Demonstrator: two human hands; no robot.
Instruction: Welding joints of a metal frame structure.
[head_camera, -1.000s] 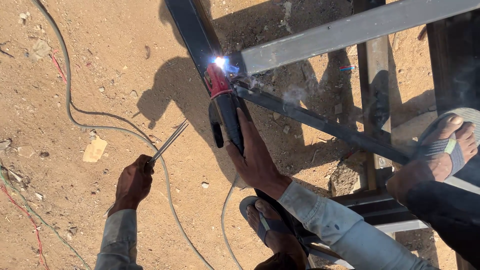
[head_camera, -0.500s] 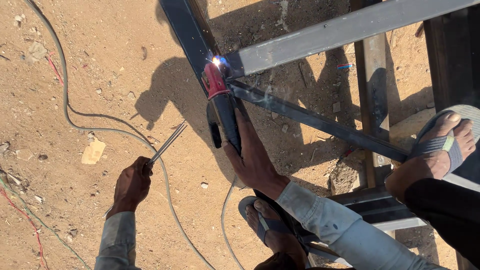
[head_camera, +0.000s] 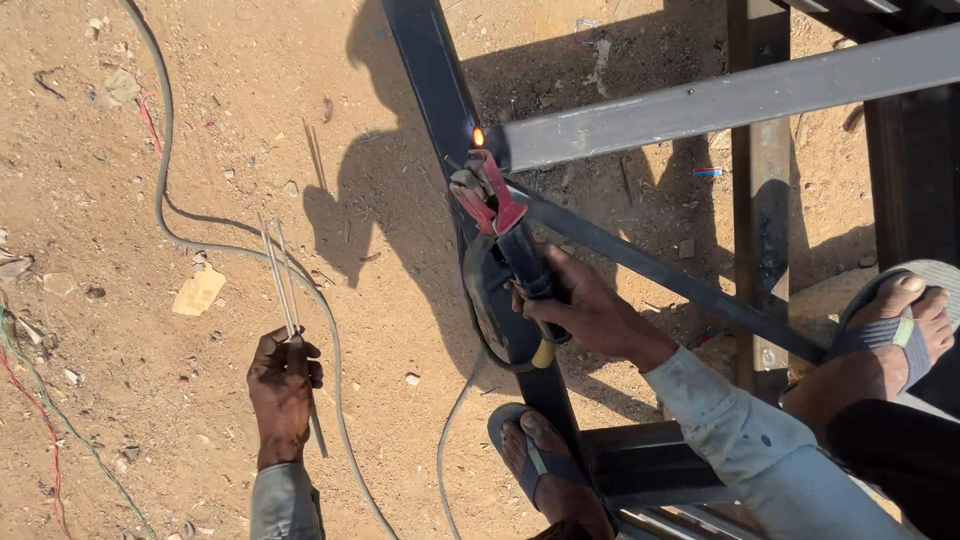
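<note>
Hard, bright sunlight floods the sandy tan ground (head_camera: 150, 400), and the picture is sharp from edge to edge with no visible blur. A crisp dark shadow of the person (head_camera: 400, 215) falls toward ten o'clock, so the sun sits low at about four o'clock. The pale grey steel bar (head_camera: 720, 100) glares at one o'clock. A small orange glow (head_camera: 478, 136) burns near centre top. The black frame tubes (head_camera: 425, 70) read almost featureless.

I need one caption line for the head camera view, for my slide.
Right hand holds a red electrode holder at a glowing steel frame joint; left hand grips spare welding rods.
</note>
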